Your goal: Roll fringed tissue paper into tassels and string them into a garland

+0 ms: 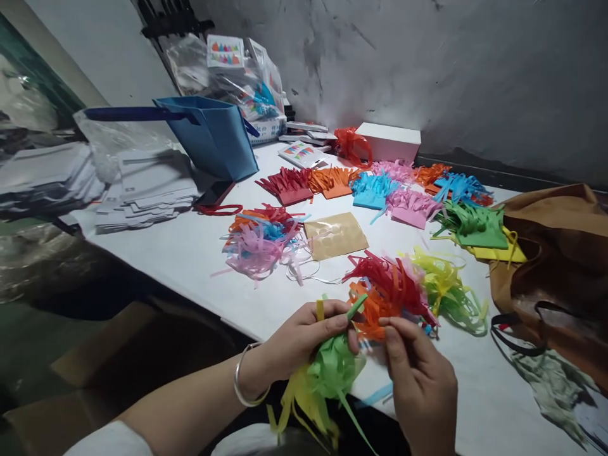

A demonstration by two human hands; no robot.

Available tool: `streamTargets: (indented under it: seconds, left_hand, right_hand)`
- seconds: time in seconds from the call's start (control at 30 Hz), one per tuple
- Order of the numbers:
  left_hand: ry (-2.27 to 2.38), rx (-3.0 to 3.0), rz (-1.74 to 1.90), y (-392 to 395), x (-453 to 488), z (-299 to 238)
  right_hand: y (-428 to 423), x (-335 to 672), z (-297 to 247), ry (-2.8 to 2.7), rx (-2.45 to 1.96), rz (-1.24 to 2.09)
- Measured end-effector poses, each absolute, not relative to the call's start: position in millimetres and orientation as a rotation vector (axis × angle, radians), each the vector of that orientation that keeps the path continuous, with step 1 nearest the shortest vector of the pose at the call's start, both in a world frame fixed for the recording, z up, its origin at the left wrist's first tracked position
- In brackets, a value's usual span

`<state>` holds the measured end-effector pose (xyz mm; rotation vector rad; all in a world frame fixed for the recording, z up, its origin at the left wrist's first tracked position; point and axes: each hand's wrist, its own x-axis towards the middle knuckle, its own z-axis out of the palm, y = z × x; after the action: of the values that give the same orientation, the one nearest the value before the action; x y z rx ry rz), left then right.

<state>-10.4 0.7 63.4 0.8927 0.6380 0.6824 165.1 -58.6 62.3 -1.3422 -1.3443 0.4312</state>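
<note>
My left hand (318,332), with a silver bangle on the wrist, is closed around a green fringed paper tassel (335,367). Yellow paper strips (306,399) hang below it over the table edge. To the right, my right hand (420,380) is closed in a pinch beside the orange fringe; what lies between thumb and finger is too small to make out. Just beyond both hands are an orange tassel (373,307), a red tassel (394,278) and a yellow-green tassel (449,291), joined in a loose heap. White string (311,275) trails from a pink, blue and orange tassel bunch (259,244).
Folded fringed paper stacks, such as a dark red one (287,187) and a green one (482,225), line the back. A tan envelope (335,235) lies mid-table. Blue bag (213,136) and white packets (147,190) stand left; a brown bag (560,253) is right.
</note>
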Motion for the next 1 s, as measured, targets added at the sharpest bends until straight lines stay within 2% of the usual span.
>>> streamTargets:
  seconds: [0.13, 0.5, 1.0]
  left_hand:
    - [0.553, 0.764, 0.723, -4, -6, 57]
    - [0.569, 0.816, 0.782, -7, -4, 51]
    - [0.522, 0.890, 0.815, -8, -3, 46]
  right_hand:
    - [-62, 160, 69, -1.590, -1.311, 0.322]
    - [-62, 157, 70, -1.607, -1.414, 0.394]
    - [-66, 162, 68, -1.497, -1.469, 0.749]
